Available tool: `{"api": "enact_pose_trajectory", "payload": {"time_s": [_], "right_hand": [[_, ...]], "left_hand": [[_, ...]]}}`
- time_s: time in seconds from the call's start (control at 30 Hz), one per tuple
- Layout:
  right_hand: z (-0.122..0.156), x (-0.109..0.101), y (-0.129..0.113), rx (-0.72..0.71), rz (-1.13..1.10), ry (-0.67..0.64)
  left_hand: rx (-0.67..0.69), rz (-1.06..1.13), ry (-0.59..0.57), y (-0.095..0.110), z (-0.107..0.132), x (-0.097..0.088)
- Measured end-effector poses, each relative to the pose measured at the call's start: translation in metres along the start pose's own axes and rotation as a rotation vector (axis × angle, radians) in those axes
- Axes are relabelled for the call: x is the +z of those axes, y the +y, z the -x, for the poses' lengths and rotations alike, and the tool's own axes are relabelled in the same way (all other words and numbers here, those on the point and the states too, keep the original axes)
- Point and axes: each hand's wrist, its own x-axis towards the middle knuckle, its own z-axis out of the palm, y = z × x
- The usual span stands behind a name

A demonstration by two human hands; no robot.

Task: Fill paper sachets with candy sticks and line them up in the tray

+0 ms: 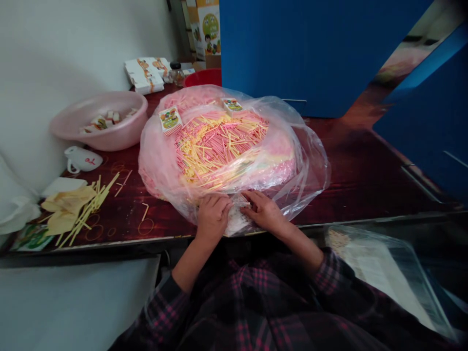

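Plaid sleeves (256,302) along bottom of frame, forearms reaching up to near edge of dark red table (365,175). Left hand (213,214) just below centre, knuckles up, fingers curled shut on left end of small clear packet (237,222). Right hand (263,210) beside it, fingers stretched flat across packet's right end, not closed. Packet lying at table edge between both hands, touching front of big plastic bag (310,161); contents too blurred to tell. Big bag at centre frame, heaped with pink and yellow sticks (219,141); two small printed boxes (170,120) perched on far side of heap. Left of frame: pink basin (98,119) holding wrapped pieces, white cup (81,158) just below it, loose sticks and yellow paper (69,209) nearer the edge. Another clear bag (383,273) lower right, off the table. Judged best handling: pin packet flat under right fingers, work with left thumb and forefinger only, keep clear of big bag's loose film to avoid snagging or spilling.
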Motion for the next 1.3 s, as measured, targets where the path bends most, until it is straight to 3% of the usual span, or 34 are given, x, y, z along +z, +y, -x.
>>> {"api": "enact_pose_trajectory", "payload": {"time_s": [0.17, 0.33, 0.5, 0.6, 0.87, 1.0, 1.13, 1.23, 1.3], "right_hand": [[0.002, -0.021, -0.008, 0.011, -0.047, 0.07], [-0.002, -0.052, -0.04, 0.091, -0.407, 0.064], [-0.023, -0.044, -0.062, 0.126, -0.576, -0.01], [-0.033, -0.037, -0.067, 0.114, -0.603, -0.006], [-0.048, -0.028, -0.071, 0.021, -0.344, 0.145], [-0.056, -0.025, -0.079, -0.021, -0.251, 0.176], [-0.078, -0.042, -0.076, -0.176, -0.178, 0.1], [-0.103, -0.065, -0.056, -0.302, 0.126, 0.17], [-0.114, -0.077, -0.039, -0.296, 0.389, 0.163]], "left_hand": [[-0.005, 0.125, 0.095, 0.002, 0.001, -0.017], [-0.083, 0.29, -0.015, 0.017, -0.01, -0.03], [-0.258, 0.637, -0.155, 0.031, -0.021, -0.036], [-0.301, 0.702, -0.182, 0.028, -0.026, -0.041], [-0.282, 0.606, -0.076, 0.017, -0.036, -0.045], [-0.165, 0.489, -0.075, 0.018, -0.043, -0.053], [-0.028, 0.308, 0.011, 0.014, -0.056, -0.064], [0.069, 0.109, 0.02, 0.005, -0.066, -0.062], [0.119, -0.028, -0.035, -0.002, -0.069, -0.054]]}}
